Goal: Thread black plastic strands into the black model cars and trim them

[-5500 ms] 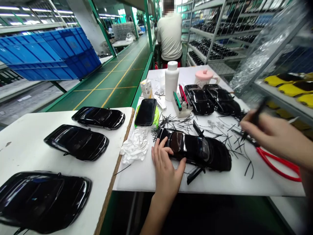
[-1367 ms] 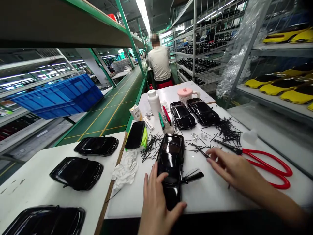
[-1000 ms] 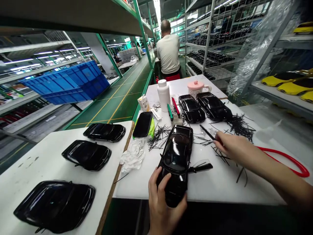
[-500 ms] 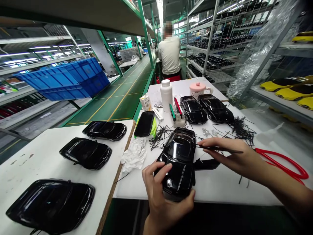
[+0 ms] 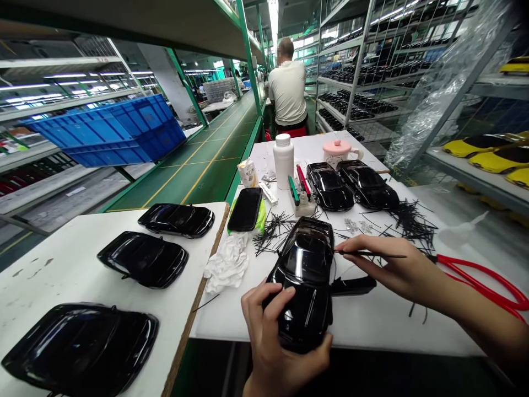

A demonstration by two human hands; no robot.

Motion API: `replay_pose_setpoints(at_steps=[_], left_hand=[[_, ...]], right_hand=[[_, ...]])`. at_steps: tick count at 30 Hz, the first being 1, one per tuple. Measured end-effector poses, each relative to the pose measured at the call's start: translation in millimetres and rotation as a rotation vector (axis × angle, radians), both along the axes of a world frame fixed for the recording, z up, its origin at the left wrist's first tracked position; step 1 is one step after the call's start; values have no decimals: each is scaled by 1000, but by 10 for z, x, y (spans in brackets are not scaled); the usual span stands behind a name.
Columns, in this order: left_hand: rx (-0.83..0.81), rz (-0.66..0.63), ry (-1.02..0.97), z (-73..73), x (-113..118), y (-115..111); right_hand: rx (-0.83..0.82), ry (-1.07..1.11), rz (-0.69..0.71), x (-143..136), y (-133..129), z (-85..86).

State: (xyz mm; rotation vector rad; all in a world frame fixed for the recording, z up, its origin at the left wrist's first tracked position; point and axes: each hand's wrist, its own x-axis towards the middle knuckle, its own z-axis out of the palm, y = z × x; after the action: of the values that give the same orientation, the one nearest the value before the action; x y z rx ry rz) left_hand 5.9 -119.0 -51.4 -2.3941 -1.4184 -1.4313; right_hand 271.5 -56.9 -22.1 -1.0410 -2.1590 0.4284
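My left hand (image 5: 276,336) wraps round the front of a glossy black model car (image 5: 303,264), fingers over the bonnet and thumb at the near end. The car tilts up from the table, and its door (image 5: 354,285) stands open on the right. In a pinch, my right hand (image 5: 384,264) holds thin dark tweezers (image 5: 380,255), their tip at the car's side above the open door. Whether the tip grips anything is too small to tell. Several thin black strips (image 5: 275,231) lie just beyond the car, near a crumpled white tissue (image 5: 227,263).
Several black model cars (image 5: 144,258) stand on the left board; two more (image 5: 330,186) stand at the back. A white bottle (image 5: 284,162), a phone (image 5: 245,209) and a pen holder (image 5: 303,207) are behind the work. Red-handled pliers (image 5: 483,275) lie by my right forearm. A person (image 5: 288,91) sits ahead.
My right hand and the tweezers have shifted slightly; the tip stays by the car's side. My left hand keeps its hold on the model car. The view has moved a little.
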Motion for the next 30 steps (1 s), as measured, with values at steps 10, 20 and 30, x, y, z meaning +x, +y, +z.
replay_pose_setpoints(at_steps=[10,20,30], left_hand=[[-135,59,5,-247,-39,-114],[-362,33,179,-211,-34,6],[-389,-485,386,493,438,1049]], right_hand=[[-317,272,-9,22,-90,-7],[-422,432,-39,70,-133,-37],[-410,449,2,99,-125,-45]])
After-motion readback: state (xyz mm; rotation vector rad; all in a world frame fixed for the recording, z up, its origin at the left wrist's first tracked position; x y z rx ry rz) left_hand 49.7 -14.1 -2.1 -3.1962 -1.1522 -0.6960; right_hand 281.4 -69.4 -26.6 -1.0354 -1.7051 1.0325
